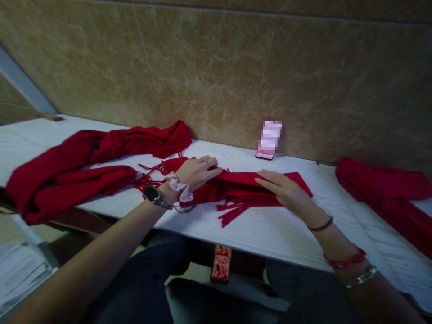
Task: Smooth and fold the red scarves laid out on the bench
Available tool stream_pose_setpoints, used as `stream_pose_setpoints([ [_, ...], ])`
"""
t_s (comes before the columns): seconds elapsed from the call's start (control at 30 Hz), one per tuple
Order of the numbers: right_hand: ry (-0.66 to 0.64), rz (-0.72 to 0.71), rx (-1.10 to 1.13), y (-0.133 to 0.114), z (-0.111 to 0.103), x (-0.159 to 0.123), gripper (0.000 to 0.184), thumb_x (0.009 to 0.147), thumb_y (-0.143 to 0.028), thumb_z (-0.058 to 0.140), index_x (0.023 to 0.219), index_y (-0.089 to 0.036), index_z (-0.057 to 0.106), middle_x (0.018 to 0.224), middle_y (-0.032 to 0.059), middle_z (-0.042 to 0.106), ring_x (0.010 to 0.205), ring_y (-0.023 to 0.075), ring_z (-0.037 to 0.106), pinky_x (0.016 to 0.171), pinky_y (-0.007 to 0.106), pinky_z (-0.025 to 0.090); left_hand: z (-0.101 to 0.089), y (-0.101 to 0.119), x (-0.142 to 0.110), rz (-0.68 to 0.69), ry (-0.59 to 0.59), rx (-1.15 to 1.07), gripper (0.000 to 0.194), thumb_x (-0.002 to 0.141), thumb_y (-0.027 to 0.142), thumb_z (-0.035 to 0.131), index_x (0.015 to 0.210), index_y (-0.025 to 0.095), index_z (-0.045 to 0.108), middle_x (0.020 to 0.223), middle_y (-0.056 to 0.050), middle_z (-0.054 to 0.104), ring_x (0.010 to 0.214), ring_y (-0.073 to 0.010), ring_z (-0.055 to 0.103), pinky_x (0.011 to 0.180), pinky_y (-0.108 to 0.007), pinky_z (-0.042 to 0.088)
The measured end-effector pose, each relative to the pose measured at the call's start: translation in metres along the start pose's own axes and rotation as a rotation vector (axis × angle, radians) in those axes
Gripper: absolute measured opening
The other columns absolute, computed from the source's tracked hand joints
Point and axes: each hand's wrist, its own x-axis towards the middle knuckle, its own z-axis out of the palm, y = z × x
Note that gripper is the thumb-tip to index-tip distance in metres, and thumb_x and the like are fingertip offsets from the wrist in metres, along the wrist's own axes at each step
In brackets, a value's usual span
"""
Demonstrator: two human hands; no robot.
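A red fringed scarf point(236, 181) lies folded in a long strip on the white table, its tassels spread towards the near edge and to the left. My left hand point(199, 172) is on the left part of this scarf, fingers bent over the far side and closed on the cloth. On the right part rests my right hand point(281, 186), its fingers stretched out flat across the fold. Further left, a second red scarf point(67, 155) lies in a loose loop, with its fringed end close to my left wrist.
More red cloth point(381, 180) lies at the right. A phone point(270, 138) with a lit, blurred screen leans against the brown tiled wall point(216, 76). Another phone or patterned case point(221, 265) is below the white table's point(263, 231) front edge, between my legs. Papers point(20, 274) are at lower left.
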Motion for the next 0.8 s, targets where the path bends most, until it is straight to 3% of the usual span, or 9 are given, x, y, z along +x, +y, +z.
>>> stream_pose_setpoints([
  [0.17,-0.188,0.031,0.093,0.006,0.009,-0.002,0.058,0.075,0.007,0.032,0.12,-0.023,0.054,0.124,0.0039,0.055,0.12,0.017,0.044,0.101,0.046,0.036,0.02,0.014,-0.009,0.185,-0.114,-0.039,0.026,0.088,0.013,0.038,0.103,0.019,0.058,0.097,-0.007,0.059,0.086,-0.0166,0.054,0.05,-0.02,0.042],
  [0.27,-0.202,0.062,0.218,0.007,0.007,-0.002,0.055,0.077,0.003,0.034,0.122,-0.024,0.052,0.124,0.0021,0.055,0.118,0.0156,0.046,0.101,0.043,0.037,0.023,0.018,-0.017,0.117,-0.139,-0.086,0.029,0.088,0.014,0.038,0.111,0.019,0.055,0.097,-0.007,0.059,0.085,-0.0168,0.056,0.05,-0.021,0.043],
  [0.4,-0.095,0.124,0.349,0.005,-0.002,-0.002,0.045,0.084,-0.006,0.034,0.121,-0.023,0.053,0.121,0.0019,0.057,0.115,0.0139,0.049,0.1,0.038,0.039,0.014,0.016,-0.024,-0.015,-0.113,-0.117,0.029,0.088,0.018,0.039,0.111,0.021,0.056,0.1,-0.007,0.059,0.083,-0.0164,0.057,0.05,-0.02,0.043],
  [0.47,-0.071,0.142,0.378,0.006,-0.003,-0.002,0.043,0.085,-0.009,0.033,0.119,-0.023,0.055,0.12,0.0019,0.058,0.114,0.0137,0.05,0.1,0.037,0.04,0.011,0.016,-0.024,-0.012,-0.12,-0.125,0.028,0.088,0.019,0.04,0.111,0.022,0.056,0.1,-0.006,0.058,0.084,-0.0166,0.057,0.051,-0.02,0.044],
  [0.6,-0.173,0.102,0.332,0.007,-0.002,-0.004,0.04,0.083,-0.009,0.038,0.113,-0.022,0.06,0.119,0.0022,0.059,0.116,0.0157,0.048,0.101,0.041,0.037,0.011,0.021,-0.02,0.091,-0.227,-0.149,0.031,0.088,0.017,0.038,0.113,0.021,0.055,0.101,-0.007,0.058,0.09,-0.0191,0.056,0.057,-0.023,0.047],
  [0.8,-0.247,0.113,0.2,0.002,-0.004,-0.002,0.034,0.087,-0.024,0.04,0.116,-0.019,0.058,0.125,0.0073,0.054,0.12,0.0192,0.044,0.102,0.044,0.034,0.006,0.023,-0.017,0.021,-0.331,-0.164,0.034,0.084,0.017,0.042,0.117,0.02,0.053,0.106,-0.009,0.057,0.095,-0.0215,0.055,0.065,-0.028,0.048],
])
